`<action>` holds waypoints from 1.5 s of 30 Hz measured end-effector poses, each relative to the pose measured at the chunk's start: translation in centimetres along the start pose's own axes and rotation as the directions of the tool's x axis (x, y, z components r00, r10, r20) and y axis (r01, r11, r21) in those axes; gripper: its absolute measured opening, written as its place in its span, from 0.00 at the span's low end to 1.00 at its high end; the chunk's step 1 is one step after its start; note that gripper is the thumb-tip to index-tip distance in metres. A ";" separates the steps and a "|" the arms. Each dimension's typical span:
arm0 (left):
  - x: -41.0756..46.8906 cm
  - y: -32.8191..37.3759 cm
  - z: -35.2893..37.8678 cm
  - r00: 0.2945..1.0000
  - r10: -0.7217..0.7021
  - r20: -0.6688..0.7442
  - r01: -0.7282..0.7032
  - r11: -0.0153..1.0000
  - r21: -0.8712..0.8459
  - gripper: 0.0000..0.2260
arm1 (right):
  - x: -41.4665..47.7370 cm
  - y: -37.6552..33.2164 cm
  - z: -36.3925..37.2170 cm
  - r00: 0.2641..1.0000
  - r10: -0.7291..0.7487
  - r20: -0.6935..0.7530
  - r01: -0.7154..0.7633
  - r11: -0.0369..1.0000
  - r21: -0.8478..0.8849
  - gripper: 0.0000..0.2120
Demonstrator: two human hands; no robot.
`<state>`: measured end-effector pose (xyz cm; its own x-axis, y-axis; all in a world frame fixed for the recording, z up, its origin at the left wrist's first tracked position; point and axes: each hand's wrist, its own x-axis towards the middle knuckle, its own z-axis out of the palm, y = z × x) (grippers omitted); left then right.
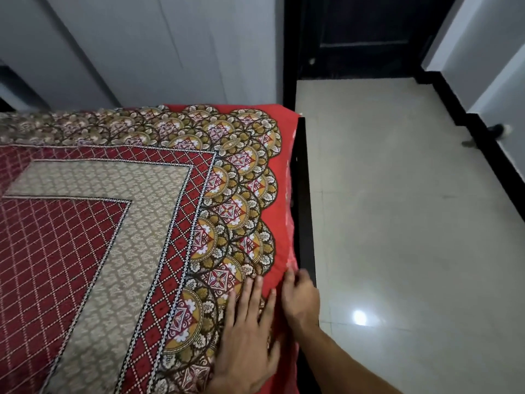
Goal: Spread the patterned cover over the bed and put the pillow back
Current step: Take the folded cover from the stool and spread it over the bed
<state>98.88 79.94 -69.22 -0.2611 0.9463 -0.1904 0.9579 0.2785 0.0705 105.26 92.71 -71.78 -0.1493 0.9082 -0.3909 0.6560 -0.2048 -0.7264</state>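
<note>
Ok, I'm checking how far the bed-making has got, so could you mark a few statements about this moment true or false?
1. The left hand lies flat on the patterned cover. True.
2. The pillow is back on the bed. False: no pillow is in view.
3. The right hand is at the cover's red edge, beside the dark bed frame. True.
4. The room is carpeted. False: the floor is pale glossy tile.
</note>
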 end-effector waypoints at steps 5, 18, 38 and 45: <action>0.9 -0.5 1.8 1.000 0.000 -0.032 0.001 1.000 0.029 0.32 | 6.8 -6.9 -0.8 0.995 0.011 0.095 -0.031 0.978 0.205 0.28; 7.0 -3.0 -1.2 0.985 -0.122 -0.121 0.116 0.992 -0.057 0.32 | 13.1 -6.8 -0.4 0.987 0.137 -0.084 -0.126 0.985 0.121 0.09; 12.9 -2.5 -0.3 0.899 -0.426 -0.102 0.424 0.905 -0.042 0.36 | 23.3 -13.0 -0.8 0.966 0.148 0.212 -0.170 0.981 0.090 0.12; 22.4 -2.1 -5.1 0.917 -0.357 -0.178 0.344 0.934 -0.101 0.32 | 30.7 -16.7 -0.4 0.893 0.101 0.438 -0.253 0.918 0.305 0.17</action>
<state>90.38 101.40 -68.66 -0.6026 0.7976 -0.0256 0.7924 0.6018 0.0996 90.04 124.14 -71.37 -0.3911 0.6309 -0.6701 0.4148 -0.5292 -0.7402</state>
